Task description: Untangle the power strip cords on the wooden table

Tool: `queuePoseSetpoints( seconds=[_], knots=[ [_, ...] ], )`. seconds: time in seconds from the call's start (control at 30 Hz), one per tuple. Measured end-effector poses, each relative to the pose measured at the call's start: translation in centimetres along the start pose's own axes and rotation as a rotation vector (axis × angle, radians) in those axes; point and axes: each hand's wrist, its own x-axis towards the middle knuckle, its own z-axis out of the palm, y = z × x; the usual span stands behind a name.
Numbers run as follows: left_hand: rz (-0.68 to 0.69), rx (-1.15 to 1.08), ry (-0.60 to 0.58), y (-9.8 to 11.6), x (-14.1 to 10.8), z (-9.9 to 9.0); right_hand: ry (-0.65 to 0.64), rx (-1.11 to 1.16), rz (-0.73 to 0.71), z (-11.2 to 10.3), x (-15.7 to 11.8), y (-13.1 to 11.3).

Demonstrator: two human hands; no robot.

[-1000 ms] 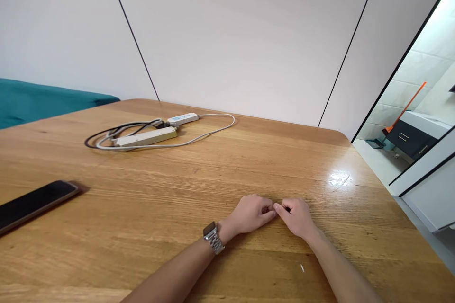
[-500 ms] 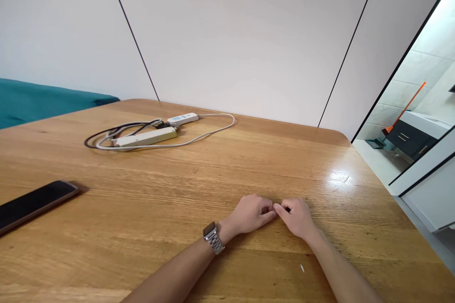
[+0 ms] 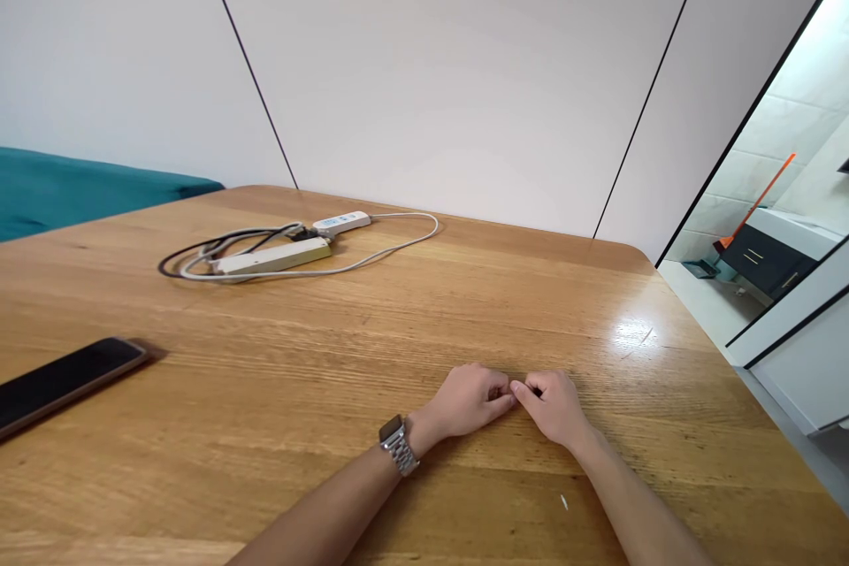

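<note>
My left hand (image 3: pixel 470 400), with a metal-banded watch (image 3: pixel 399 444) on its wrist, rests on the wooden table (image 3: pixel 371 327). Its fingers are curled inward. My right hand (image 3: pixel 552 407) lies beside it, also curled, its thumb tip meeting the left hand's fingertips. Whether anything small is between the fingers is hidden. A small white mark or scrap (image 3: pixel 563 502) shows on the wood below my right hand.
Two power strips, one cream (image 3: pixel 275 258) and one white (image 3: pixel 341 222), lie with looped cables at the back left. A dark phone (image 3: pixel 66 380) is at the left edge. Behind the table stands a white wall (image 3: pixel 431 71); a teal seat (image 3: pixel 86 190) is at far left.
</note>
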Motion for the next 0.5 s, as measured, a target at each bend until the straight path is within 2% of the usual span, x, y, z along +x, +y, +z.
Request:
queuePoseSetpoints(
  seconds=[0.5],
  knots=[
    [0.001, -0.021, 0.0, 0.09, -0.08, -0.02, 0.007, -0.017, -0.019, 0.09, 0.02, 0.24]
  ],
)
